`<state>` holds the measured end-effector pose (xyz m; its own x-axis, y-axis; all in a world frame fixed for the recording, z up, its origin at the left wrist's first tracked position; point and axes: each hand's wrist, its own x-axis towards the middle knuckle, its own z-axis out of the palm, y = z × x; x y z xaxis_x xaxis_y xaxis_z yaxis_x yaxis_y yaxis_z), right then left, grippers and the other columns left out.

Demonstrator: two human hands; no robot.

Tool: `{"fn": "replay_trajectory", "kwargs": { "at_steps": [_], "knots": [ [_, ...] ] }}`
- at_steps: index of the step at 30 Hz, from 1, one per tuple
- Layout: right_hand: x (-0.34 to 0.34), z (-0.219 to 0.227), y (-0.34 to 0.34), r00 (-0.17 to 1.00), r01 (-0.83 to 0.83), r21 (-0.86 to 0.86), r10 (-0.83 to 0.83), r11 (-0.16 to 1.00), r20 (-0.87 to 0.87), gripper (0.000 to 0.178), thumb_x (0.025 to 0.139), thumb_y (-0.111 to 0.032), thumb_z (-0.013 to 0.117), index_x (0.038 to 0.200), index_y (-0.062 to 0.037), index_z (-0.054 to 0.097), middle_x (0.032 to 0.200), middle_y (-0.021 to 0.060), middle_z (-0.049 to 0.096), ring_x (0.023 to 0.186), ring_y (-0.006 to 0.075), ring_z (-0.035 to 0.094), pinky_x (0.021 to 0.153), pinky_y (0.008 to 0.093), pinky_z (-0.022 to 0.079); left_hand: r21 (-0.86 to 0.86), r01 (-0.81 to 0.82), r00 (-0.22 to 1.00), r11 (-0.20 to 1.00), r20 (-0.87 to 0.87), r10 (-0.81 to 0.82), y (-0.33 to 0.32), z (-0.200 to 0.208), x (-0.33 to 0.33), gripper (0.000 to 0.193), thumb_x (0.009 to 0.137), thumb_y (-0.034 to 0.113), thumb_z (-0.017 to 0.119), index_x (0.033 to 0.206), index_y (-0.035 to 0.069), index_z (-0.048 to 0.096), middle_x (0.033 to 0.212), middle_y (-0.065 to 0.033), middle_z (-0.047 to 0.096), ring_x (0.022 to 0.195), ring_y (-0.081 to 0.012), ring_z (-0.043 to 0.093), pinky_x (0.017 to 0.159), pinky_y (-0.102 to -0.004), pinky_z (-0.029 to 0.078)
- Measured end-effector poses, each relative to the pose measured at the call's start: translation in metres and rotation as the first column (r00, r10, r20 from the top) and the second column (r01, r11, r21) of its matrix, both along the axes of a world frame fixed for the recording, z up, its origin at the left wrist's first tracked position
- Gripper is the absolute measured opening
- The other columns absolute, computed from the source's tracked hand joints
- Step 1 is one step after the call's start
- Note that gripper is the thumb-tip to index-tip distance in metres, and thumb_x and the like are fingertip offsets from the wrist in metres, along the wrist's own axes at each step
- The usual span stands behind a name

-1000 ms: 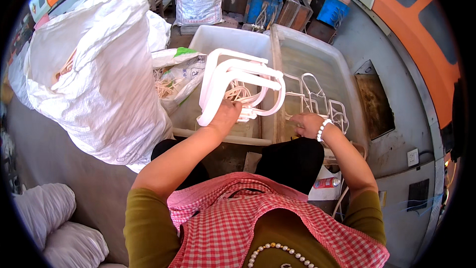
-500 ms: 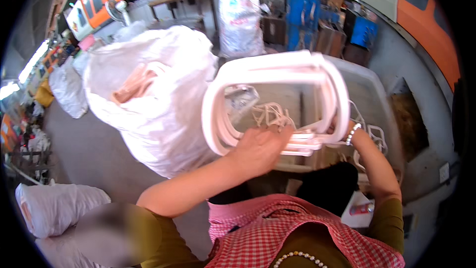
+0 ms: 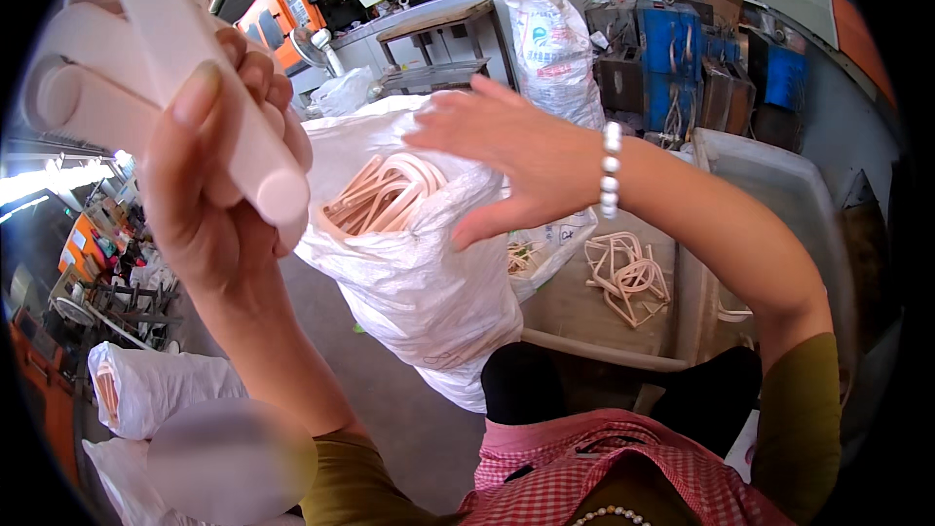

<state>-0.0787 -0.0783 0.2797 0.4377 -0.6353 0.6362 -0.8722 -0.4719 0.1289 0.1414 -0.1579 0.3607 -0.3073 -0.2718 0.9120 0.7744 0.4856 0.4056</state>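
My left hand [image 3: 219,166] is raised at the upper left, closed round a bundle of pale pink plastic frames [image 3: 146,29]. Their rounded tube ends point toward me, and the far part of the bundle runs out of the picture. My right hand [image 3: 516,156], a white bead bracelet at its wrist, is open with fingers spread and holds nothing. It hovers above the right side of a big white woven sack [image 3: 409,282]. Inside the sack's mouth lie several more pink frames [image 3: 390,195], curved and stacked together.
Right of the sack stands a shallow plastic bin [image 3: 623,351] with thin pink sprues [image 3: 628,278] in it. Behind are a full white sack [image 3: 550,49], blue metal blocks [image 3: 672,39] and a table [image 3: 438,19]. Filled sacks [image 3: 166,385] lie at the lower left.
The pink frames have gone from in front of me up to the upper left, in my left hand alone. My right hand has let go and moved over the sack. The view has turned left.
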Motion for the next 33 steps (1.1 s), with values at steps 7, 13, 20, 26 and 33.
{"fn": "replay_trajectory", "kwargs": {
  "at_steps": [7, 13, 20, 26, 33],
  "knots": [
    [0.029, -0.006, 0.027, 0.961, -0.002, 0.516, 0.145, 0.856, -0.236, 0.05, 0.083, -0.024, 0.062, 0.132, -0.0168, 0.051, 0.079, 0.006, 0.061, 0.085, 0.0268, 0.061, 0.106, 0.0498, 0.031, 0.213, -0.077, 0.971, 0.974, 0.237, 0.025, -0.05, -0.035, -0.013, 0.045, 0.078, 0.016, 0.068, 0.113, -0.004, 0.049, 0.089, -0.0119, 0.059, 0.077, -0.018, 0.06, 0.071, -0.03, 0.05],
    [0.026, -0.045, 0.043, 0.969, -0.039, 0.284, 0.106, 0.958, -0.225, 0.052, 0.082, -0.006, 0.052, 0.133, -0.016, 0.049, 0.068, 0.0009, 0.051, 0.079, 0.0213, 0.057, 0.1, 0.0453, 0.039, 0.371, 0.043, 0.964, 0.928, 0.229, -0.137, -0.068, -0.059, -0.038, 0.04, 0.08, 0.015, 0.067, 0.112, -0.001, 0.049, 0.089, -0.01, 0.058, 0.076, -0.0169, 0.058, 0.071, -0.0306, 0.051],
    [0.029, -0.044, 0.033, 0.981, -0.077, 0.268, 0.122, 0.96, -0.153, 0.041, 0.082, -0.01, 0.054, 0.123, -0.0138, 0.057, 0.067, 0.0009, 0.049, 0.078, 0.0204, 0.057, 0.1, 0.0445, 0.04, 0.293, 0.256, 0.959, 0.921, 0.046, -0.281, -0.114, -0.043, -0.07, 0.026, 0.083, 0.02, 0.065, 0.096, -0.001, 0.058, 0.081, -0.0103, 0.061, 0.078, -0.0176, 0.06, 0.076, -0.0329, 0.051],
    [0.021, -0.037, 0.032, 0.976, -0.011, 0.295, 0.074, 0.955, -0.204, 0.035, 0.081, -0.012, 0.055, 0.116, -0.0122, 0.06, 0.074, 0.0017, 0.055, 0.087, 0.0221, 0.059, 0.101, 0.0453, 0.039, 0.134, -0.054, 0.82, 0.989, 0.571, -0.032, -0.14, -0.073, -0.071, 0.05, 0.072, 0.014, 0.071, 0.114, -0.001, 0.051, 0.096, -0.0088, 0.059, 0.083, -0.016, 0.06, 0.07, -0.0263, 0.05],
    [0.002, -0.026, 0.032, 0.981, 0.039, 0.331, 0.027, 0.943, -0.193, 0.038, 0.075, -0.012, 0.066, 0.112, -0.0124, 0.059, 0.093, 0.0033, 0.06, 0.101, 0.0227, 0.057, 0.104, 0.0482, 0.033, 0.165, 0.035, 0.515, 0.986, 0.842, -0.159, -0.113, -0.097, -0.037, 0.076, 0.061, 0.017, 0.08, 0.127, -0.002, 0.047, 0.114, -0.0073, 0.056, 0.105, -0.0161, 0.054, 0.091, -0.0289, 0.043]
  ]
}}
